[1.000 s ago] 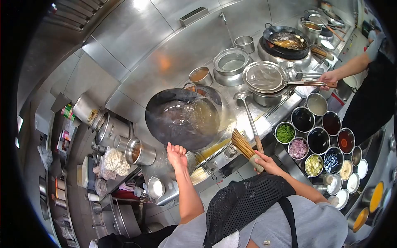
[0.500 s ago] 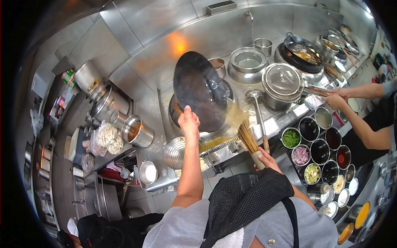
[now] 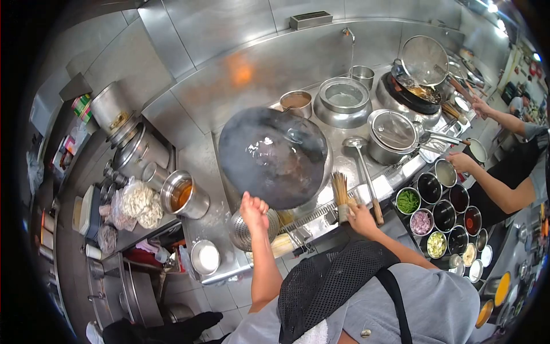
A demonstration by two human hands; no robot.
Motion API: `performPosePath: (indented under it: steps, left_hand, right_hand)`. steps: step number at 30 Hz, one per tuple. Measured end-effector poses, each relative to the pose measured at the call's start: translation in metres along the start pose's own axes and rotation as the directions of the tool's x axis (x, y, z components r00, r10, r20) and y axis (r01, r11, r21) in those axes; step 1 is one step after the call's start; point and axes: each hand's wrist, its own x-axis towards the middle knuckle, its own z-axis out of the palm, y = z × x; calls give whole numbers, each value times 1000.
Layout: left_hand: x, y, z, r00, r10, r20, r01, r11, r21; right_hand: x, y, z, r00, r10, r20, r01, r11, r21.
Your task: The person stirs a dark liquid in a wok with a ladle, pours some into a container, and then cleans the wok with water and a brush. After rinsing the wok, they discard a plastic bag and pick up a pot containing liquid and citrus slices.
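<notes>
My left hand (image 3: 255, 214) is closed at the near rim of a large dark wok (image 3: 272, 166), which lies nearly level over the burner. Steam rises from its wet, shiny inside. A perforated metal strainer (image 3: 243, 230) sits behind my left wrist. My right hand (image 3: 362, 220) is closed around the pale grip of a bamboo wok brush (image 3: 341, 198), bristles pointing away from me, at the stove's front ledge. Just right of the brush lies a long-handled ladle (image 3: 364, 166).
A co-worker's hands (image 3: 480, 108) hold a mesh skimmer (image 3: 424, 61) over another wok (image 3: 401, 86) at right. A water pot (image 3: 345, 94) stands behind the ladle. Ingredient tins (image 3: 443, 215) fill the right side. A pot of brown liquid (image 3: 186, 195) and a small white-filled bowl (image 3: 205, 257) are at left.
The wok has come down from a steep tilt to nearly level. My right hand has drawn the brush out of the wok to the front ledge. The co-worker has raised the skimmer.
</notes>
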Motion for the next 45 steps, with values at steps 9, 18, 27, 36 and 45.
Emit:
performPosePath:
  steps: [9,18,27,36,45]
  left_hand:
    - [26,-14,-78,990,-142,-3,132,925,-355]
    - [38,-121,-10,986,-103,-131,43,917,-396]
    - [39,-138,-3,951,-127,-282,106,990,-88]
    - [-3,-83,30,695,596,402,-504,5,864]
    - [27,-101,25,781,213,587,-548,-217,808]
  right_hand:
    - [7,102,-1,915,303,-265,-321,947,-28]
    - [147,36,-106,928,321,190,-307,367,878]
    - [421,125,-183,953,223,203,-273,358,893]
    - [397,46,-219,801,-318,508,-521,-787,330]
    - [233,-79,-285,762,-413,499,-600,-740,304]
